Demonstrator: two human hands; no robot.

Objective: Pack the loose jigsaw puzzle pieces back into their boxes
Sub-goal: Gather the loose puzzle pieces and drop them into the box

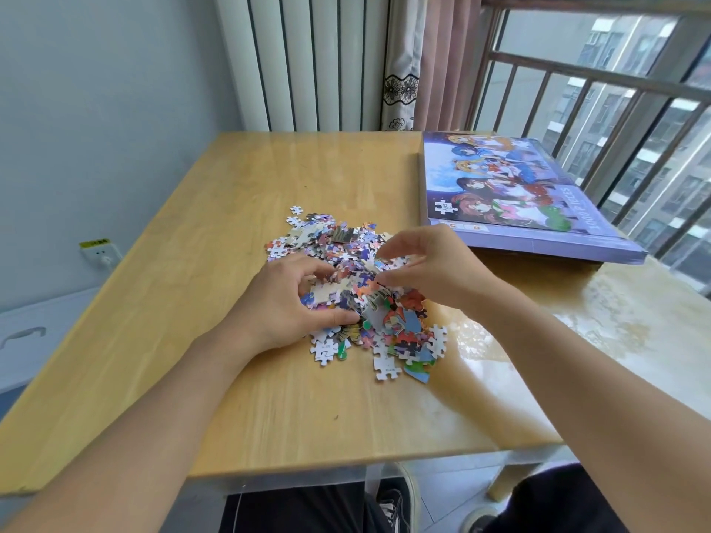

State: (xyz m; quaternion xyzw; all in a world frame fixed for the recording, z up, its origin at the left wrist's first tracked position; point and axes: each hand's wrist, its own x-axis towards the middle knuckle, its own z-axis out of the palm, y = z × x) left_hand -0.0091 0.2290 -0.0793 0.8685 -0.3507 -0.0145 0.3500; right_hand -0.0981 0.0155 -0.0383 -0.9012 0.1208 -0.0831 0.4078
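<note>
The loose puzzle pieces (358, 290) lie heaped in the middle of the wooden worktop (215, 209), and I am at the gathering step, my left hand (284, 302) curled into the near-left side of the heap with its fingers closing on a clump, my right hand (431, 271) arched over the top, fingers bent and reaching down, gripping nothing that I can make out. The purple box (538, 209) lies closed, well apart at the far right, so I judge the next move calls for opening it before carrying a handful over.
</note>
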